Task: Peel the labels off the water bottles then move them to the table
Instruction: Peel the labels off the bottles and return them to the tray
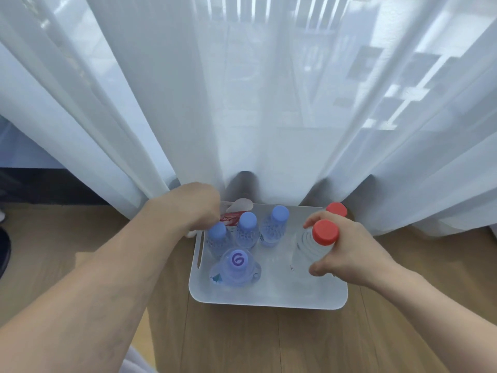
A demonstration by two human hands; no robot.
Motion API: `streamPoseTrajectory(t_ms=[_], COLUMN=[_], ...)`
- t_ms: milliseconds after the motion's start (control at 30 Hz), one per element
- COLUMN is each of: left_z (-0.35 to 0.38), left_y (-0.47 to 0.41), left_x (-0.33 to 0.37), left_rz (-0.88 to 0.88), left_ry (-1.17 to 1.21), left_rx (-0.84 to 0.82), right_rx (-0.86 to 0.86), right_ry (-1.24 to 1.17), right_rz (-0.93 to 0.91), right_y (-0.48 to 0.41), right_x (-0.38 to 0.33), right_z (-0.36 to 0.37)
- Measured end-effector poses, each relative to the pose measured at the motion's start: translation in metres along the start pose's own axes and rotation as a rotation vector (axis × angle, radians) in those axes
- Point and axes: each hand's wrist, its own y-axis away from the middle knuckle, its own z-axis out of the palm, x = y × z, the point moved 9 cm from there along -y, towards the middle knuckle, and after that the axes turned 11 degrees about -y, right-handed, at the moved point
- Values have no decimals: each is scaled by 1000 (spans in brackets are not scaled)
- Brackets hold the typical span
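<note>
The right hand (347, 254) is closed around a clear bottle with a red cap (325, 232), fingers wrapped about its shoulder just under the cap, holding it upright in the right half of the white bin (269, 300). No label shows on the part of the body visible below the grip. Just left of that grip and nearer the camera stands a bottle with a purple-marked cap (238, 259), a bit of label showing at its base. Beyond it, three blue-capped bottles (247, 220) stand in a row. The left hand (196, 205) reaches down at the far left corner of the bin, beside the leftmost blue cap; its fingers are curled under and hidden, so whether it holds anything cannot be told, though it may be pinching the red-and-white label scrap (231, 218) lying right there. Behind the right hand's grip, a second red cap (336, 209) peeks out at the far wall. Behind everything hangs the sheer curtain (242, 103).

The step in hand looks like picking the next bottle out. The next move calls for lifting it clear of the bin and finding a label edge, if any.
</note>
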Motion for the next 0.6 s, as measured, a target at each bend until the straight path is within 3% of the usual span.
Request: streamPoseTrajectory(t_ms=[200, 600], left_z=[-24, -26], left_y=[5, 6], left_x=[-10, 39], left_rz=[-45, 123], left_ry=[80, 105], left_rx=[106, 141], right_rx=[-59, -134], right_ry=[125, 482], right_rz=[67, 246], right_y=[6, 9], right_x=[19, 27], right_z=[11, -5])
